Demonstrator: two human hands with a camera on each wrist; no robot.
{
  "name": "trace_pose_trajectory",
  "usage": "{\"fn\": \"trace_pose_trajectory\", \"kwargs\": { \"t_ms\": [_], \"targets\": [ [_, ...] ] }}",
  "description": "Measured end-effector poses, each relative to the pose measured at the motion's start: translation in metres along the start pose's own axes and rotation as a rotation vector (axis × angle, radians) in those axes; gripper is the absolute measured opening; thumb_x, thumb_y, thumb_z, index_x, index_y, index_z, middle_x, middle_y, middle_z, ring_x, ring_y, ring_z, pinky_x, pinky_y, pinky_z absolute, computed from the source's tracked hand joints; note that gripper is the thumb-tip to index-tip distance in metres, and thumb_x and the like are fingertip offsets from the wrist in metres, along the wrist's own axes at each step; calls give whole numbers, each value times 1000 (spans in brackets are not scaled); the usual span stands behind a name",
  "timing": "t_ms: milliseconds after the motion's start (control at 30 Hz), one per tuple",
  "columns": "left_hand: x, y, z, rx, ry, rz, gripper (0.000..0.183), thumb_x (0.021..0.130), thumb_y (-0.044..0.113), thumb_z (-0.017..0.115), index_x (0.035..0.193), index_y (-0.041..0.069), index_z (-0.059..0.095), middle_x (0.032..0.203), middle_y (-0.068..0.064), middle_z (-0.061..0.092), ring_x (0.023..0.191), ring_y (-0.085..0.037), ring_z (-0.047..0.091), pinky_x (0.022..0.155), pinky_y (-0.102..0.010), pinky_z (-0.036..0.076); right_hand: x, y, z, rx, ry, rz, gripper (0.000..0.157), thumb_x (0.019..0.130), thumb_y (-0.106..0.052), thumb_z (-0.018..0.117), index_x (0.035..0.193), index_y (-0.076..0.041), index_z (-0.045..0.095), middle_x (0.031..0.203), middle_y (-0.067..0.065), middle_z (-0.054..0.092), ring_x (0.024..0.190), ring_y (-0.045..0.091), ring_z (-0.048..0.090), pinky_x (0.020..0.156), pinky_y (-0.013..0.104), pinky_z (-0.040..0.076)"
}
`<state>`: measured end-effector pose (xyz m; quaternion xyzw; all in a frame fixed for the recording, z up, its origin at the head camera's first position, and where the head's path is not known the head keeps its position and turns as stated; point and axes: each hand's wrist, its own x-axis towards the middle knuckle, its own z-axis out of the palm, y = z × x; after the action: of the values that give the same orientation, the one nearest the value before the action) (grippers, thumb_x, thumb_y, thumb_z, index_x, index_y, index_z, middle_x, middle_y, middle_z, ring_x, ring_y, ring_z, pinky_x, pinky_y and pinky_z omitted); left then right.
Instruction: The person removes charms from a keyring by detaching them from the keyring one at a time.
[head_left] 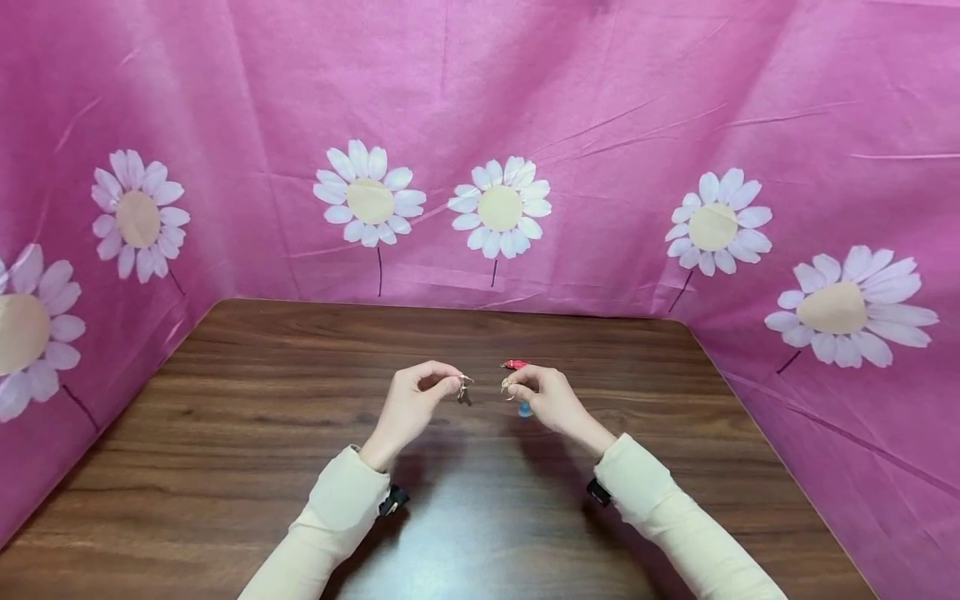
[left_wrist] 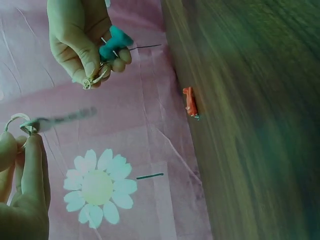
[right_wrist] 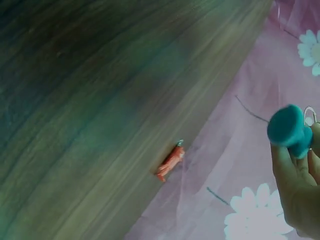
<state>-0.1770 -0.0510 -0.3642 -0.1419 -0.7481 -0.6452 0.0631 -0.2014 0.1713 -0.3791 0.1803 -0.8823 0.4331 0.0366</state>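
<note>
Above the middle of the table, my left hand (head_left: 405,406) pinches a metal key ring (left_wrist: 18,118) between thumb and fingers. A key (head_left: 464,395) hangs from that ring, blurred in the left wrist view. Opposite, my right hand (head_left: 553,402) pinches a gold-coloured ring with a clasp (left_wrist: 90,82). Below the right fingers dangles a teal-blue charm (right_wrist: 287,131) with a rounded, flared end. A small gap separates the two hands. Behind the right hand, a small red figure charm (head_left: 515,364) with a metal loop lies on the table.
The dark wooden table (head_left: 300,467) has rounded far corners. A pink cloth (head_left: 585,100) printed with white daisies hangs around its back and sides. Black straps with small devices (head_left: 393,500) sit at both wrists, below light sleeves (head_left: 645,483).
</note>
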Motion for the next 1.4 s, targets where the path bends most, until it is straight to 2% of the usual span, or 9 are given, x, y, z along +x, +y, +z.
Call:
{"fn": "trace_pose_trajectory", "kwargs": {
  "t_ms": [133, 267, 500, 667, 767, 967, 1033, 1267, 1400],
  "targets": [
    [-1, -3, -3, -20, -18, 6, 12, 83, 7, 64, 92, -1, 67, 86, -18, 69, 71, -8, 62, 69, -30, 53, 4, 7, -5, 21, 34, -46, 4, 83, -7, 65, 85, -6, 68, 76, 6, 70, 65, 5, 60, 62, 22, 49],
    [-2, -7, -7, 2, -43, 9, 12, 84, 8, 64, 91, -1, 67, 86, -17, 69, 71, -8, 62, 66, -24, 51, 10, 16, -7, -25, 35, -9, 6, 82, -7, 65, 86, -6, 69, 76, 6, 70, 73, 11, 63, 70, 25, 48],
    [5, -19, -10, 178, -113, -1, 8, 83, 10, 65, 90, 9, 70, 83, -6, 70, 73, -13, 61, 61, -20, 45, 23, 37, -8, 17, -48, 166, 11, 83, -6, 64, 91, 0, 67, 84, 13, 70, 71, 10, 63, 63, 20, 48],
    [11, -26, -7, 310, -180, 22, 8, 83, 9, 65, 89, 10, 70, 86, -4, 71, 74, -6, 57, 63, -19, 43, 26, 49, -6, -57, -125, 160, 9, 81, -8, 67, 88, -2, 68, 79, 6, 69, 64, 4, 55, 59, 20, 46],
    [12, -31, -3, 296, -221, -10, 9, 83, 8, 65, 89, 9, 70, 88, -6, 70, 75, -7, 58, 64, -20, 46, 27, 55, -3, -91, -179, 155, 7, 80, -8, 68, 85, -4, 69, 76, 3, 68, 64, 5, 54, 59, 21, 45],
    [14, -44, 1, 138, -287, -143, 12, 83, 1, 61, 93, -4, 67, 87, -16, 68, 74, -11, 62, 69, -28, 54, 34, 62, 2, -115, -237, 110, 8, 79, -5, 66, 87, -3, 69, 77, 4, 68, 65, 5, 52, 60, 21, 44],
    [18, -51, -1, 167, -304, -158, 12, 83, 1, 62, 92, -5, 67, 86, -16, 68, 73, -10, 61, 69, -26, 53, 36, 63, 5, -114, -246, 106, 9, 79, -6, 66, 87, -3, 69, 76, 5, 68, 64, 5, 53, 59, 21, 45],
    [38, -71, -19, 294, -345, -169, 8, 82, 1, 63, 88, -1, 68, 84, -12, 69, 73, -7, 59, 69, -21, 50, 39, 72, 10, -13, -237, 154, 12, 80, -7, 66, 90, -1, 69, 72, 2, 66, 62, 6, 52, 51, 21, 45],
    [50, -77, -31, 368, -390, -118, 10, 82, 2, 63, 90, -2, 68, 84, -13, 70, 73, -7, 59, 70, -21, 48, 38, 77, 9, 73, -184, 227, 14, 79, -8, 67, 91, -1, 70, 72, 2, 66, 59, 6, 52, 49, 21, 44]
  ]
}}
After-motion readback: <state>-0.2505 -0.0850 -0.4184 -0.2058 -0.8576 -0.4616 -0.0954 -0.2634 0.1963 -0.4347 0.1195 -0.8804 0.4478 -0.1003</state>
